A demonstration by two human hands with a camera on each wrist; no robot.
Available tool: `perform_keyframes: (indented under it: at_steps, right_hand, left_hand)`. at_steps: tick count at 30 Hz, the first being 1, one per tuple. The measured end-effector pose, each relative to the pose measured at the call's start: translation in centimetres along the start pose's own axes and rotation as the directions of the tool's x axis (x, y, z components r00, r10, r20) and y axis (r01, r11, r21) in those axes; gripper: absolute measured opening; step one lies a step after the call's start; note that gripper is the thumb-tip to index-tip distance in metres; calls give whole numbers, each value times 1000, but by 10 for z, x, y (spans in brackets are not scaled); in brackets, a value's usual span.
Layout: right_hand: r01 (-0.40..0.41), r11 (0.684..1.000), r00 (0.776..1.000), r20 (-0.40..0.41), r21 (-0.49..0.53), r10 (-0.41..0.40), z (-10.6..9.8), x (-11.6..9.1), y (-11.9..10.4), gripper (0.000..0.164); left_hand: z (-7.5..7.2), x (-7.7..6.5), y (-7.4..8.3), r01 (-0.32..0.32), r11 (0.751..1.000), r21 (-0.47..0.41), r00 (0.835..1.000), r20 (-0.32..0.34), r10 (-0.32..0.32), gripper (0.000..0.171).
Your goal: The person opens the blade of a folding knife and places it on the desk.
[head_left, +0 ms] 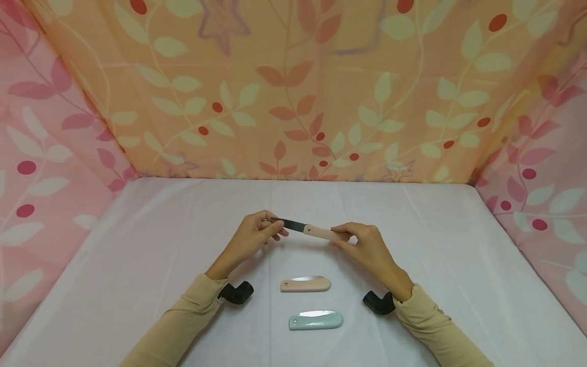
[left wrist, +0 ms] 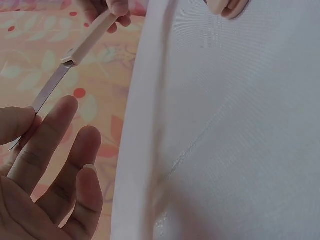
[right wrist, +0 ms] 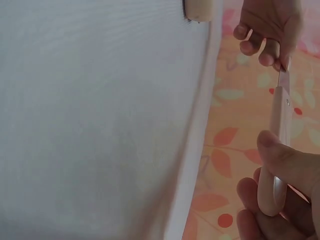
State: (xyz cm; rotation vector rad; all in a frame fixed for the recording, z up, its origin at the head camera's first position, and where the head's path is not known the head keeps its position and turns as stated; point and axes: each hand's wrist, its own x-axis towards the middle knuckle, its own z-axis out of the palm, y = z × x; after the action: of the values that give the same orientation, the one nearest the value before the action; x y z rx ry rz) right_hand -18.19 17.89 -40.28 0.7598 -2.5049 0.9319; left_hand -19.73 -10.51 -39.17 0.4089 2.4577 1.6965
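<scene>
An unfolded folding knife (head_left: 317,232) with a pale pink handle is held between both hands above the white table. My left hand (head_left: 257,229) pinches its blade (left wrist: 50,88) near the tip between thumb and index finger, the other fingers spread apart. At the other end, my right hand (head_left: 367,242) grips the handle (right wrist: 280,117), thumb on one side and fingers on the other. On the table below lie a folded pink knife (head_left: 305,285) and, nearer to me, a folded light green knife (head_left: 316,321).
White cloth covers the table (head_left: 137,285). A patterned orange curtain (head_left: 293,92) stands along its far edge, with pink patterned cloth (head_left: 36,168) at the left and more at the right. Black wrist-worn devices (head_left: 238,293) stick out beside both sleeves.
</scene>
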Motion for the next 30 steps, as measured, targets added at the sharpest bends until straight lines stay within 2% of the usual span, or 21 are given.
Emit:
perform_keyframes:
  at_steps: [10, 13, 21, 26, 30]
  right_hand:
    - [25, 1000, 999, -31, -3, -25, -4, 1, 3, 29]
    - [15, 1000, 999, -34, -5, -15, -6, 1, 7, 29]
    - [-27, 999, 997, -66, -22, 26, -16, 3, 22, 28]
    - [-96, 995, 993, -66, -36, 94, -22, 2, 32, 29]
    - [-119, 991, 990, -83, -60, 114, -27, 2, 39, 30]
  left_hand:
    - [3, 2, 3, 21, 1000, -17, 1000, 0, -21, 29]
    - [3, 2, 4, 38, 999, -32, 999, 5, -38, 30]
    - [6, -1, 5, 38, 999, -27, 999, 18, -37, 30]
    - [7, -4, 5, 23, 1000, 16, 1000, 15, -23, 32]
    - [9, -8, 4, 3, 996, 87, 1000, 8, -4, 33]
